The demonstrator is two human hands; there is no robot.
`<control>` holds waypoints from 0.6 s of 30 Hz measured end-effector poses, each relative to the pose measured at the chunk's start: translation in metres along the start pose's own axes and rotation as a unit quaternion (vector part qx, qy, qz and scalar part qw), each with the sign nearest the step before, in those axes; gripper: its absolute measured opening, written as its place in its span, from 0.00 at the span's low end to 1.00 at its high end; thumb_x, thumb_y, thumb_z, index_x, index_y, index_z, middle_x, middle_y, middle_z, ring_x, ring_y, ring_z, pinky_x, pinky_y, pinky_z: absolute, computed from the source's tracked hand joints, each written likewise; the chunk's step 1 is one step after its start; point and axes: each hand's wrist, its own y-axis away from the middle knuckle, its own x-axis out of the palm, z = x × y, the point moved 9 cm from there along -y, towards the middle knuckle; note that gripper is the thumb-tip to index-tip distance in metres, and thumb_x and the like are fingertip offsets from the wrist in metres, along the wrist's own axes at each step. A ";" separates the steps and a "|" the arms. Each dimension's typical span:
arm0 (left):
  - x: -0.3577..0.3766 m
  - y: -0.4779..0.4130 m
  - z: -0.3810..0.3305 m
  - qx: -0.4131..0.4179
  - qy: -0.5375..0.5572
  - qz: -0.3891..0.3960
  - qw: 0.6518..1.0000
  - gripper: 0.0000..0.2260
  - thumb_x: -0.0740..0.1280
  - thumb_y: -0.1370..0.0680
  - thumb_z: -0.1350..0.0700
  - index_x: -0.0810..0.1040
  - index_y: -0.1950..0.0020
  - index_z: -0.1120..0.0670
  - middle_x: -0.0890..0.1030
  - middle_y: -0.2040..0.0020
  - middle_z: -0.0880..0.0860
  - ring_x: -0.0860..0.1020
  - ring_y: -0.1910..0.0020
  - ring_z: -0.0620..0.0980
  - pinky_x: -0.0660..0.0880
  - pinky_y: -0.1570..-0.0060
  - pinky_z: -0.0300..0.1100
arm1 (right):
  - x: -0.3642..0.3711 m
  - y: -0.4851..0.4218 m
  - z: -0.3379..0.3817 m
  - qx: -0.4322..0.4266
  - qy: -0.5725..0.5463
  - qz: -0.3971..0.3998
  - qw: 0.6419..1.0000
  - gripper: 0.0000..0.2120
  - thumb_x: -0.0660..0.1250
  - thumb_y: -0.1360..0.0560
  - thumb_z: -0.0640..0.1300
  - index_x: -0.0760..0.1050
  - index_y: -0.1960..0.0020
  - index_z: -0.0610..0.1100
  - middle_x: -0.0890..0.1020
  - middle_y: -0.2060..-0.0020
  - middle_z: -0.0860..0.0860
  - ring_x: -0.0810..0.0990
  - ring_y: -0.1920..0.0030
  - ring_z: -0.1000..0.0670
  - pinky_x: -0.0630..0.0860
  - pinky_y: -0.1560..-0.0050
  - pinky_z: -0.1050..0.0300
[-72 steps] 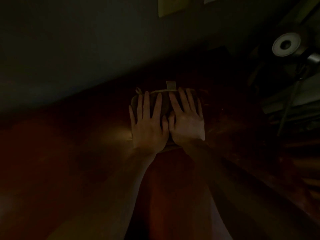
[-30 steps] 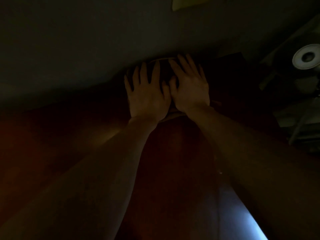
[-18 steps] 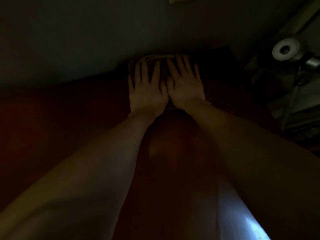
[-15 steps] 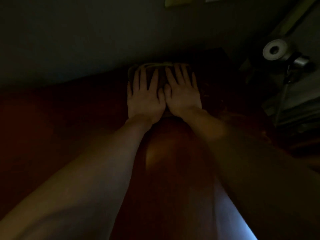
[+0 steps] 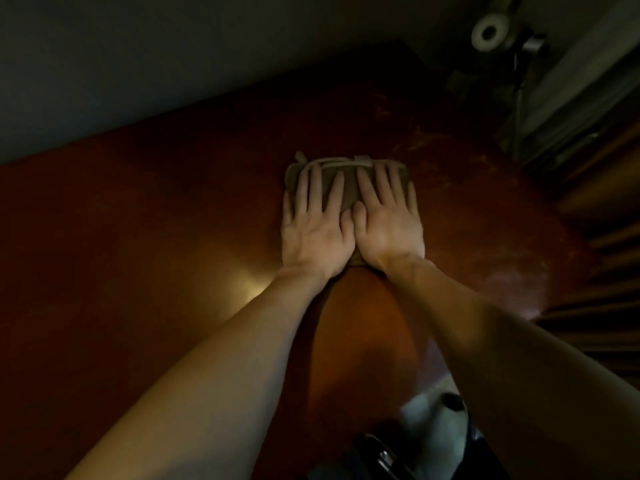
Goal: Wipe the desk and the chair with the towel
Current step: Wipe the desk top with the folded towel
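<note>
While both palms lay flat on the folded towel (image 5: 348,190), the step in hand read as the desk half of the job, a two-handed push-and-pull stroke across the reddish-brown desk (image 5: 173,237). The left hand (image 5: 313,233) and the right hand (image 5: 388,230) sat side by side with their thumbs touching. All fingers were straight and a little fanned, pressing down on the cloth rather than curling round it. The towel rested on the desk top towards the right of the view, well clear of the grey wall (image 5: 173,64) behind it, with its pale hem showing just past the fingertips.

Much of the surface to the left and nearer the body looked untouched by the stroke, though the dim light made that hard to judge. The next move seemed to call for even weight through both palms, so the cloth would slide without bunching, and for a shift sideways to a fresh strip of wood. The chair had not yet had its turn. Whether the dark object (image 5: 381,455) at the bottom edge belonged to it could not be told
</note>
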 end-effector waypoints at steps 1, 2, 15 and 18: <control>0.002 0.013 -0.007 0.013 -0.002 0.003 1.000 0.29 0.42 0.16 0.41 0.52 0.16 0.48 0.50 0.15 0.57 0.47 0.17 0.56 0.52 0.20 0.60 | -0.001 0.017 -0.005 0.011 -0.003 -0.004 1.000 0.29 0.41 0.16 0.55 0.47 0.16 0.51 0.47 0.16 0.48 0.40 0.17 0.49 0.41 0.18 0.44; 0.003 0.027 -0.014 0.026 -0.005 0.007 1.000 0.29 0.43 0.16 0.42 0.52 0.16 0.48 0.49 0.15 0.57 0.47 0.17 0.56 0.52 0.20 0.60 | -0.002 0.035 -0.010 0.023 -0.006 -0.006 1.000 0.29 0.42 0.15 0.55 0.47 0.16 0.51 0.47 0.16 0.48 0.40 0.17 0.49 0.41 0.18 0.44; 0.015 0.147 -0.075 0.157 -0.031 0.056 0.986 0.28 0.41 0.15 0.41 0.47 0.15 0.48 0.44 0.15 0.56 0.41 0.17 0.55 0.49 0.20 0.60 | -0.005 0.199 -0.043 0.178 -0.070 -0.076 0.979 0.29 0.42 0.16 0.55 0.52 0.16 0.52 0.50 0.16 0.48 0.41 0.17 0.49 0.38 0.18 0.44; 0.015 0.162 -0.083 0.187 -0.034 0.070 0.979 0.29 0.39 0.16 0.40 0.47 0.15 0.47 0.44 0.15 0.55 0.40 0.17 0.55 0.48 0.20 0.60 | -0.003 0.223 -0.046 0.212 -0.084 -0.100 0.968 0.27 0.43 0.15 0.53 0.52 0.16 0.51 0.51 0.17 0.48 0.41 0.17 0.48 0.39 0.18 0.43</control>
